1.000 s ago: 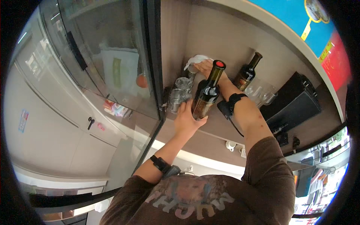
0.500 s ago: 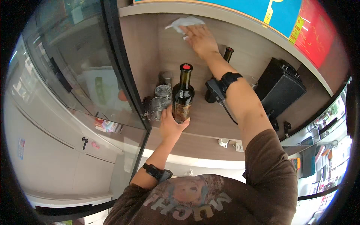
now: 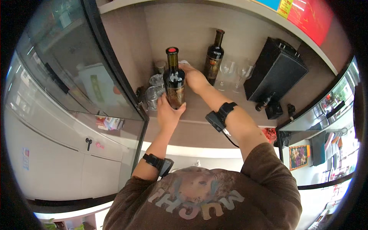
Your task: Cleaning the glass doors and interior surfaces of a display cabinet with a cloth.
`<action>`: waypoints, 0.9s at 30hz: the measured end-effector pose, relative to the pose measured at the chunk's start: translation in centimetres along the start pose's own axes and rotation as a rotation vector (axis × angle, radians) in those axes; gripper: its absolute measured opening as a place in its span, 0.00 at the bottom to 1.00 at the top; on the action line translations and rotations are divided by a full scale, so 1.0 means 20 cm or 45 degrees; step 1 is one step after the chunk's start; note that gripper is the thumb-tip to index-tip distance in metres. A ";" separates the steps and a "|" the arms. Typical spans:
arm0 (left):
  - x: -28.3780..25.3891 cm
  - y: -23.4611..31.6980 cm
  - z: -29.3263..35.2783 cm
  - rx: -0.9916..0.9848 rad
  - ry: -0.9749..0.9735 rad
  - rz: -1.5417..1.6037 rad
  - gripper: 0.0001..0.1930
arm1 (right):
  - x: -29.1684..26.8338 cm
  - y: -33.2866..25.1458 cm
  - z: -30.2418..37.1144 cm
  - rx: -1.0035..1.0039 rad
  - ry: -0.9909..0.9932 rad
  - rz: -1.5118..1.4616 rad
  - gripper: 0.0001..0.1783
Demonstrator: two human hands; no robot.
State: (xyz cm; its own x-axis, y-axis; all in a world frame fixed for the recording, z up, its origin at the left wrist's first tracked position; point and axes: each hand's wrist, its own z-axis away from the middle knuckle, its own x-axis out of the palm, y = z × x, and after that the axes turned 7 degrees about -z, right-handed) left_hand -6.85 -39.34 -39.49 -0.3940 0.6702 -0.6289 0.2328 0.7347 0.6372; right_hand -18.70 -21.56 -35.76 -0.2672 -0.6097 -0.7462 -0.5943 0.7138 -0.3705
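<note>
My left hand (image 3: 168, 113) grips a dark wine bottle (image 3: 175, 86) with a red top low on its body, its thumb on the right side. The bottle stands upright at the front of a cabinet shelf. Behind it, my right hand (image 3: 194, 79) is bent round a white cloth (image 3: 184, 62), of which only a small edge shows; the bottle's neck and shoulder hide part of the fingers. Just right of this hand stands a second dark bottle (image 3: 214, 57). Clear glass tumblers (image 3: 154, 93) cluster beside the held bottle on its left.
Two stemmed glasses (image 3: 227, 71) stand right of the second bottle. Beyond them a black box (image 3: 275, 71) leans at an angle, with small black items (image 3: 273, 110) before it. At left, a dark-framed glass door (image 3: 115, 57) hangs open. A red box (image 3: 312, 19) sits on the shelf above.
My right hand has come down from the upper back wall to behind the held bottle, bringing the cloth along. The left hand stays on its bottle. The view has shifted, uncovering the second bottle and stemmed glasses.
</note>
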 end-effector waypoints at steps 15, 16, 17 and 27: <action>0.16 0.09 -0.14 -0.067 -0.121 0.026 0.43 | -0.37 0.17 1.20 0.735 0.006 0.315 0.27; 0.20 0.10 -0.17 -0.057 -0.128 0.030 0.43 | -0.40 0.19 1.24 0.744 0.014 0.320 0.27; 0.25 0.10 -0.19 -0.018 -0.087 0.102 0.41 | -0.41 0.21 1.28 0.822 0.099 0.395 0.27; 0.49 0.18 -0.47 0.125 -0.079 0.324 0.30 | -0.38 0.20 1.28 0.942 0.310 0.441 0.23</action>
State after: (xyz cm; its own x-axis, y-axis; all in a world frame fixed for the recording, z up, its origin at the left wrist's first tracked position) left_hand -18.32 -31.10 -39.18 -0.2577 0.8374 -0.4821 0.4033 0.5466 0.7339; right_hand 0.52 -5.22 -45.68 -0.5487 -0.3121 -0.7756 0.1771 0.8633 -0.4727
